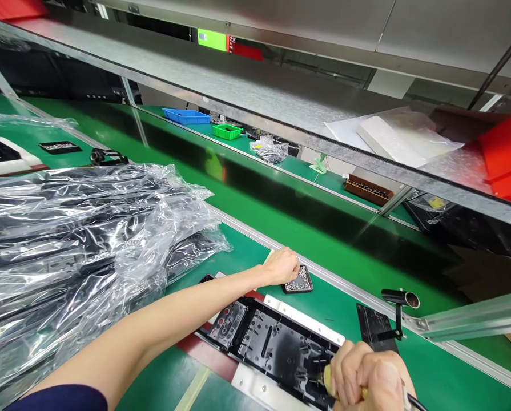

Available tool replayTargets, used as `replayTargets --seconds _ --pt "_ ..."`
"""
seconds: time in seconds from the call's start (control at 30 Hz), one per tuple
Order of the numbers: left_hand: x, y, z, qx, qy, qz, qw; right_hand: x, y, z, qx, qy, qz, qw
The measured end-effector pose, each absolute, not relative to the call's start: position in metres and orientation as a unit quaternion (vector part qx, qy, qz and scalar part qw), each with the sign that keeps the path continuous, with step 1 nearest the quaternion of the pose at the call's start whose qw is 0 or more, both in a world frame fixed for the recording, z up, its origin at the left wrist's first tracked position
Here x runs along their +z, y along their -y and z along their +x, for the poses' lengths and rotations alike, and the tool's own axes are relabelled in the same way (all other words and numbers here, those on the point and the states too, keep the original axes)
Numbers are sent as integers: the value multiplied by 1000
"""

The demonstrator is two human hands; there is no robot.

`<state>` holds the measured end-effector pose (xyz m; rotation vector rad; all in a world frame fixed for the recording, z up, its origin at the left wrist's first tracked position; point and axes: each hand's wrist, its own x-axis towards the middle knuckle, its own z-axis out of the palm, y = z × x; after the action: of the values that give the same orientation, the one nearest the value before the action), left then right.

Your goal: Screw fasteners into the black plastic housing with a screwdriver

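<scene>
My left hand reaches over a small dark tray of screws, its fingers pinched together at the tray's left side. Whatever is between those fingertips is hidden. Closed around a yellow electric screwdriver is my right hand, with a dark cable leaving its lower side. The screwdriver's front end points left over a long black plastic housing, though its tip is hard to make out. White blocks with bolts, including one white block, flank the housing on a dark red base.
Plastic-bagged black parts cover the left of the green bench. A black tubular holder stands at right beside a metal post. A metal shelf spans above, with red bins at both ends. Beyond the aluminium rail lies a green belt.
</scene>
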<state>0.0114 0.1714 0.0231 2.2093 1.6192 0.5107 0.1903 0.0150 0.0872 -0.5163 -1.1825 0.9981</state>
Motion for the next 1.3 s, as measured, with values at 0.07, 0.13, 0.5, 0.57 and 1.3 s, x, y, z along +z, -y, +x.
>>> replayTargets --seconds 0.07,0.13,0.5,0.57,1.3 --pt "36 -160 9 207 -573 764 210 88 -16 188 435 520 -247 692" --pt "48 -143 7 240 -569 747 246 92 -15 183 412 503 -269 711" --pt "48 -61 18 305 -435 788 310 106 -10 177 421 480 -297 710" --pt "44 -57 23 300 -404 813 293 106 -10 178 415 480 -299 713" --pt "23 -54 30 268 -275 914 132 102 -10 176 390 487 -289 727"
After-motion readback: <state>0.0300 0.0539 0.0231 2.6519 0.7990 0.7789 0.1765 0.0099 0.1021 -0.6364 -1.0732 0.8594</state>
